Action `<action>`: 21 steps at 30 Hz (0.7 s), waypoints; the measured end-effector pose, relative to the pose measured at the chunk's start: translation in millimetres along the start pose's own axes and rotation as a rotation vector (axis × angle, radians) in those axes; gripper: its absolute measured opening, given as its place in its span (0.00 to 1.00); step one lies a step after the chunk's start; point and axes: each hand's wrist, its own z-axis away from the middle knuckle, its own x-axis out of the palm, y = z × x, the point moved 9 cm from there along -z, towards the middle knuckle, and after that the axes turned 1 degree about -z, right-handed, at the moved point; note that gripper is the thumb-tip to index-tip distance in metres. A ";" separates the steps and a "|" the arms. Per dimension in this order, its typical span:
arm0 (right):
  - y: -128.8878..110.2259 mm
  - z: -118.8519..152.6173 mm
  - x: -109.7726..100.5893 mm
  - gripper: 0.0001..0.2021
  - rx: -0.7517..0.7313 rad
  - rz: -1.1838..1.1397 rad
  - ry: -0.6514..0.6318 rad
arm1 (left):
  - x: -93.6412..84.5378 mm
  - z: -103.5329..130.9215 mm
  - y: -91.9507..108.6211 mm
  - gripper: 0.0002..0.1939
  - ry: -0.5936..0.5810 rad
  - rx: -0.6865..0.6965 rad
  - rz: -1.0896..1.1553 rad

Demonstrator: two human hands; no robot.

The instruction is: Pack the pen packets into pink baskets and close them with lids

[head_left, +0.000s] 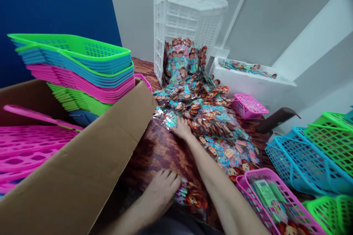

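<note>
My right hand (pixel 181 128) reaches to the left front edge of a big heap of small clear packets (pixel 204 112) with printed doll figures. Its fingers are closed on one packet (pixel 170 121) with a pale blue-green part. Nearer to me, my left hand (pixel 162 187) rests with bent fingers over a small stack of similar packets (pixel 191 195) on the dark reddish-brown patterned surface (pixel 154 147). The fingers press on the left end of that stack; their undersides are hidden.
At left, a cardboard box (pixel 110 143) holds nested coloured baskets (pixel 82 62). A white crate (pixel 190 11) lies tipped behind the heap, beside a white bin (pixel 248 84). Pink (pixel 249 106), blue (pixel 306 158) and green baskets (pixel 333 132) stand at right; another pink basket (pixel 284 180) holds packets.
</note>
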 end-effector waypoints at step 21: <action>-5.0 62.2 1.2 0.24 -0.198 0.212 -0.087 | -14.7 23.9 -2.1 0.26 0.055 0.012 0.046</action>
